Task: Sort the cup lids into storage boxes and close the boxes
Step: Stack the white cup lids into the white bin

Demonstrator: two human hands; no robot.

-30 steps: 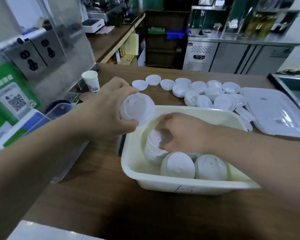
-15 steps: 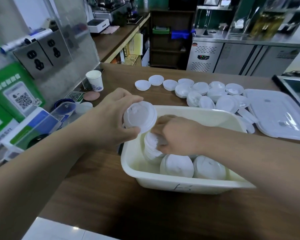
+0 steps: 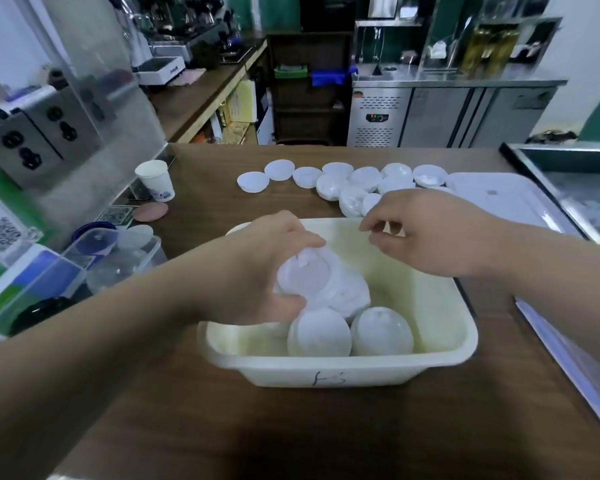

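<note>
Head view: left grip [image 3: 253, 270] around lid stack [image 3: 314, 280] inside box [image 3: 326, 374], right grip [image 3: 433, 233] slack.

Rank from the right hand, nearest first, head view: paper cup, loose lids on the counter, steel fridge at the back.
1. Loose lids: on the counter, just behind the right hand.
2. Paper cup: far left of the counter.
3. Steel fridge: beyond the counter, at the back.

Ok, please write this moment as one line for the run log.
left hand: grips lid stack inside white box | right hand: above box, holds nothing | loose lids: on table behind box | box: not closed
</note>
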